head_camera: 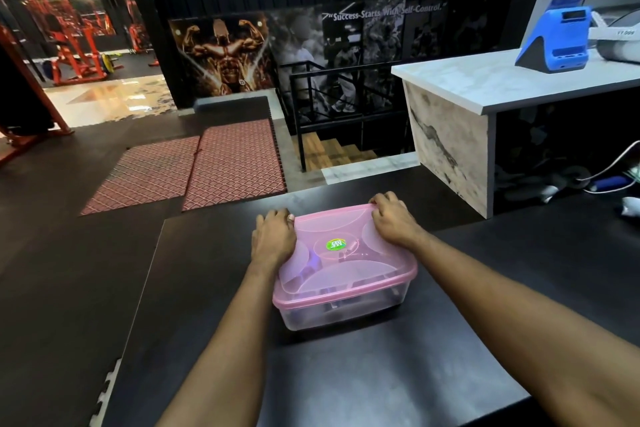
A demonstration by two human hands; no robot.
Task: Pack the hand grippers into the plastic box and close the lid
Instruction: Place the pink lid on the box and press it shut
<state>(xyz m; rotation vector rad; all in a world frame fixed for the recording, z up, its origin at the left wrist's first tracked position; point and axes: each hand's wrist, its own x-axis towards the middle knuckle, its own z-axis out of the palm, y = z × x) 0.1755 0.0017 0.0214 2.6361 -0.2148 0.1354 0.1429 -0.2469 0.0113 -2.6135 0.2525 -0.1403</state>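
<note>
A clear plastic box (341, 310) stands on the black table (381, 374) in front of me, with its pink translucent lid (346, 263) lying flat on top. A green sticker marks the lid's middle. Dark shapes of the hand grippers (332, 307) show dimly through the box wall. My left hand (273, 237) lies on the lid's far left corner, fingers curled over the edge. My right hand (393, 218) holds down the far right corner, fingers over the rim.
A marble-topped counter (485, 80) with a blue device (554, 42) stands at the right. Cables and small items (609, 180) lie on the table's far right. Red floor mats (194, 170) and a stairwell railing (346, 107) lie beyond the table.
</note>
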